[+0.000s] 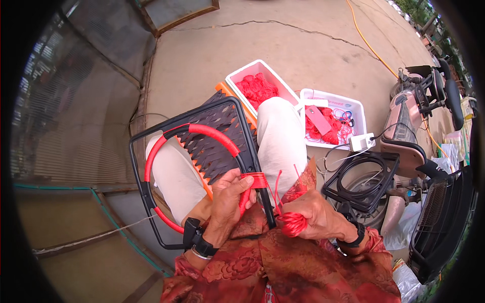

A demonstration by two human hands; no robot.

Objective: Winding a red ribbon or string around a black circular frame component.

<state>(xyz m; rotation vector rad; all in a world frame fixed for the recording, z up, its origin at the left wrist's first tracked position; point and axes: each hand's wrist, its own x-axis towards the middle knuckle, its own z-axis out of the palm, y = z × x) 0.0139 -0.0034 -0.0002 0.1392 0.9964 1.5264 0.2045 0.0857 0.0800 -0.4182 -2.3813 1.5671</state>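
Observation:
A black rectangular tube frame (pixel 186 116) lies across my lap with a black ring inside it, several stretches of which are covered in red wrapping (pixel 216 135). Near the frame's right corner, turns of red cord (pixel 256 180) bind the ring to the side bar. My left hand (pixel 226 194) is closed around the ring just beside this binding, its thumb pressed on the cord. To the right, my right hand (pixel 316 214) grips a looped bundle of red cord (pixel 293 223). Loose strands stand up between the two hands.
Ahead stand two white boxes, one with red cord (pixel 257 88), the other (pixel 359 113) with cord, a pink phone (pixel 318 121) and scissors. A second black frame (pixel 331 191) leans by a parked scooter (pixel 404 113) at right. An orange stool-like rack (pixel 235 96) sits between my knees.

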